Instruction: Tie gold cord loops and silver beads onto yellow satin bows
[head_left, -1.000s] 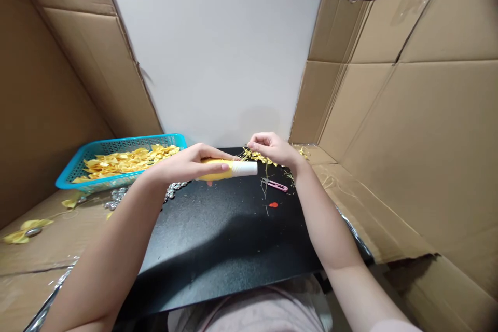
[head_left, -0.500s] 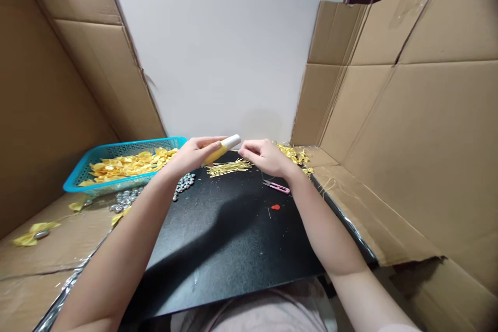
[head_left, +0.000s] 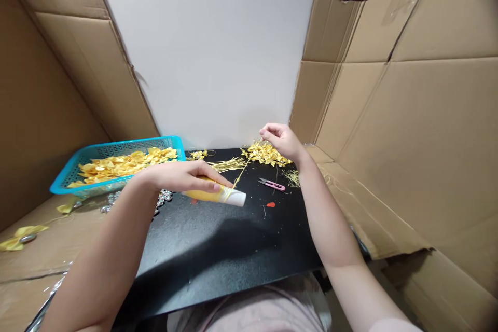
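Observation:
My left hand (head_left: 190, 176) is wrapped round a spool of yellow thread (head_left: 204, 194), whose white tube end (head_left: 235, 198) sticks out to the right. A yellow strand (head_left: 241, 172) runs up from the spool toward my right hand (head_left: 280, 139), raised above the far side of the table. The fingertips of that hand are pinched on the thread. Behind the spool lies a bundle of cut yellow cords (head_left: 227, 164). Below my right hand is a pile of yellow ribbon bows (head_left: 266, 153).
Pink thread snips (head_left: 272, 184), a red needle threader (head_left: 271, 205) and a needle (head_left: 264, 211) lie on the black table (head_left: 218, 254). At left stands a blue basket (head_left: 58, 187) of yellow bows, with silver beads (head_left: 165, 196) near it. Cardboard walls (head_left: 420, 140) enclose both sides.
My hands have moved apart. The left lowered the spool toward me and tipped its white end down; the right went up and right, drawing out a length of thread.

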Tool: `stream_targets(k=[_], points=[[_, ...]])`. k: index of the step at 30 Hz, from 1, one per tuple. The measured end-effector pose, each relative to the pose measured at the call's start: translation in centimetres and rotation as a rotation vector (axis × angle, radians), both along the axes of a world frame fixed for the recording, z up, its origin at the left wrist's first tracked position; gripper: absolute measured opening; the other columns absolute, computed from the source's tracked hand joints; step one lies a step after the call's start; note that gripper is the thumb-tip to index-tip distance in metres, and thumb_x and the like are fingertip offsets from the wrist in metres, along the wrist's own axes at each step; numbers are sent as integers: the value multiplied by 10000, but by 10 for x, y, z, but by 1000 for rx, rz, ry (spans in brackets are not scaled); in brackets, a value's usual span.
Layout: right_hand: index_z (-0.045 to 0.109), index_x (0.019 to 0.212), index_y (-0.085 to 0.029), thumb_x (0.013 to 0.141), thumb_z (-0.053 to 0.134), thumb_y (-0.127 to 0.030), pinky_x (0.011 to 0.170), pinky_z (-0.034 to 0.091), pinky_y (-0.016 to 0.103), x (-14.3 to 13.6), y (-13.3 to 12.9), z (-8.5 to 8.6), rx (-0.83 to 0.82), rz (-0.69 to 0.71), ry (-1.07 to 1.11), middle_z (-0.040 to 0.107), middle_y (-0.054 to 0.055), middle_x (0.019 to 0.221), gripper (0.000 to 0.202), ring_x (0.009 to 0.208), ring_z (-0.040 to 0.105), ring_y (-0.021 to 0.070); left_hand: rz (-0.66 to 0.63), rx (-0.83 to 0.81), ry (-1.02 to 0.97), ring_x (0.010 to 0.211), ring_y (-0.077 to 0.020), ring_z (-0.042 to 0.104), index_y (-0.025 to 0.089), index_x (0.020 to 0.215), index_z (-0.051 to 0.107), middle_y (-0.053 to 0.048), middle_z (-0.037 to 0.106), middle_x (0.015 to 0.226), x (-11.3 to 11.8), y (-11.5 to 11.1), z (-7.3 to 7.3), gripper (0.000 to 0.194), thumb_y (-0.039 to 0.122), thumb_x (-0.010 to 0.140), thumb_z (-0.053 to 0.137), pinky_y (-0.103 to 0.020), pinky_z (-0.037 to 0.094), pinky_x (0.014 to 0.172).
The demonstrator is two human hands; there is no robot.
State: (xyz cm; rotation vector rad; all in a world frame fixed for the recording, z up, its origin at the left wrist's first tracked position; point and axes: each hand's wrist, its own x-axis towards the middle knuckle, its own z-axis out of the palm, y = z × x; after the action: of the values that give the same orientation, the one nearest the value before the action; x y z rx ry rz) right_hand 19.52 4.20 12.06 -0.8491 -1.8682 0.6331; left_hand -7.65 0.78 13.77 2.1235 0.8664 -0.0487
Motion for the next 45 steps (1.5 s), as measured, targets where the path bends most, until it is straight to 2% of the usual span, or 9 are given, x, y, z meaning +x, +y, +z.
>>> stream_targets(k=[8, 15, 19, 21, 25, 31, 36, 40, 45], points=[[487, 646, -187, 792, 543, -504, 551, 267, 255, -9, 13, -15, -34, -76, -7, 385, -49, 578, 353, 544, 307, 90, -25, 183, -117, 1062, -242, 641, 284, 1160, 707, -40, 702, 1190, -2, -3, 6, 365, 405, 844, 570, -257, 509, 853], [515, 650, -190, 830, 510, -419, 602, 341, 277, -10, 22, -23, -2, -201, -50, 436, -30, 593, 291, 580, 388, 120, 32, 365, -121, 1003, -209, 626, 255, 1271, 573, -56, 668, 1161, 11, -14, 5, 414, 427, 925, 425, -240, 479, 808], [640, 803, -211, 805, 588, -375, 842, 415, 371, -5, 5, -7, 239, -343, -39, 611, 55, 930, 172, 930, 544, 211, 58, 501, -136, 935, -198, 627, 230, 1261, 568, -64, 672, 1128, 16, -16, 4, 415, 422, 931, 405, -250, 464, 780], [662, 848, -227, 810, 603, -352, 922, 400, 393, -4, -13, 5, 298, -264, -63, 618, 57, 1023, 144, 1030, 550, 218, 65, 558, -134, 918, -196, 626, 219, 1242, 581, -67, 677, 1118, 17, -17, 4, 408, 413, 929, 403, -258, 460, 773], [679, 808, -219, 800, 630, -287, 871, 418, 340, -14, -51, 21, 261, -16, -255, 663, 19, 934, 84, 934, 590, 180, 96, 657, -127, 862, -188, 623, 191, 1208, 596, -72, 690, 1061, 16, -21, 6, 391, 376, 920, 406, -270, 461, 744], [665, 737, -210, 832, 562, -207, 849, 353, 336, -40, -61, 13, 285, -90, -442, 683, 4, 829, 140, 859, 581, 173, 144, 729, -90, 825, -197, 622, 176, 1149, 631, -96, 698, 1038, 21, -26, 6, 374, 370, 890, 443, -283, 458, 702], [599, 764, -190, 864, 487, -170, 847, 311, 351, -39, -45, 4, 258, -222, -566, 662, 24, 861, 151, 834, 564, 169, 211, 647, -72, 648, -162, 570, 174, 1043, 667, -53, 682, 802, 19, -9, -2, 382, 430, 880, 435, -251, 411, 583], [548, 776, -179, 890, 420, -154, 826, 302, 363, -25, -33, -8, 172, -327, -709, 641, 51, 881, 173, 809, 538, 175, 223, 416, -103, 728, -179, 609, 194, 977, 681, -50, 682, 850, -2, 7, -14, 391, 499, 871, 461, -236, 437, 607], [513, 765, -186, 893, 419, -188, 767, 337, 330, -7, -20, -15, 115, -256, -615, 615, 36, 846, 159, 750, 524, 155, 281, 133, -13, 666, -179, 639, 234, 964, 710, -44, 709, 859, -27, 14, -15, 405, 567, 820, 531, -227, 458, 569]])
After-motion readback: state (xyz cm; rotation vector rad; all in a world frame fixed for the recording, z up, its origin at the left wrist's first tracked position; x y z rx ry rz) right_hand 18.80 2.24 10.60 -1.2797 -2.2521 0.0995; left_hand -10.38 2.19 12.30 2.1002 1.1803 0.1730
